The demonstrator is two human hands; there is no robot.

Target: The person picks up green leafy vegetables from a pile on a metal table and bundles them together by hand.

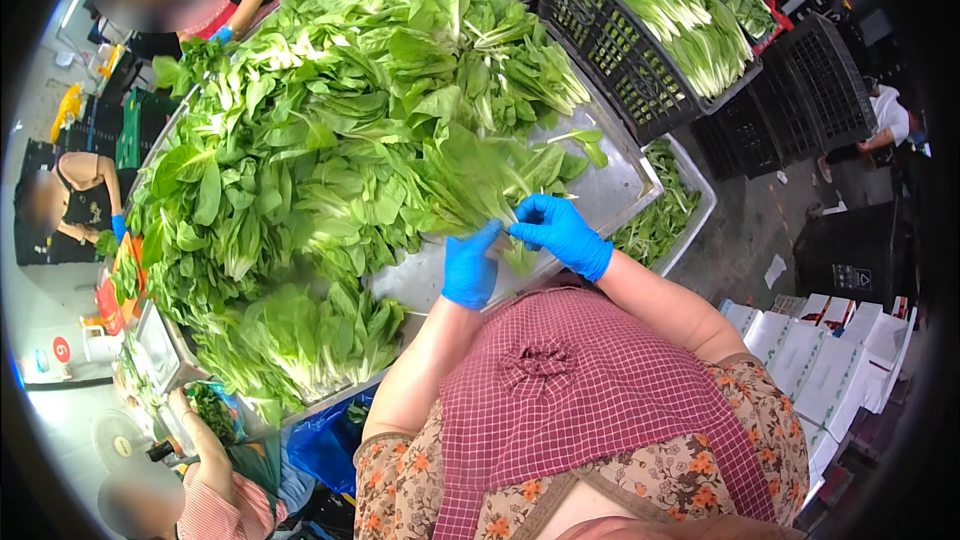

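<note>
Both my hands wear blue gloves and meet at the stem end of a head of leafy greens (472, 172), whose leaves fan away from me. My left hand (471, 266) has its thumb and fingers closed at the stem base. From the other side, my right hand (562, 232) pinches the same base with thumb and forefinger. Just below my fingers a loose green leaf (519, 256) shows blurred. A large heap of similar greens (330, 112) covers much of the metal table (600, 157) before me. A row of heads (300, 345) lies along its near left edge.
Beyond the table's right corner stands a black plastic crate (622, 60) of neatly laid greens. A white tub (697, 217) below it holds loose leaves. Stacked black crates (810, 90) and white boxes (817, 367) stand right. Co-workers are around the left side; another person is far right.
</note>
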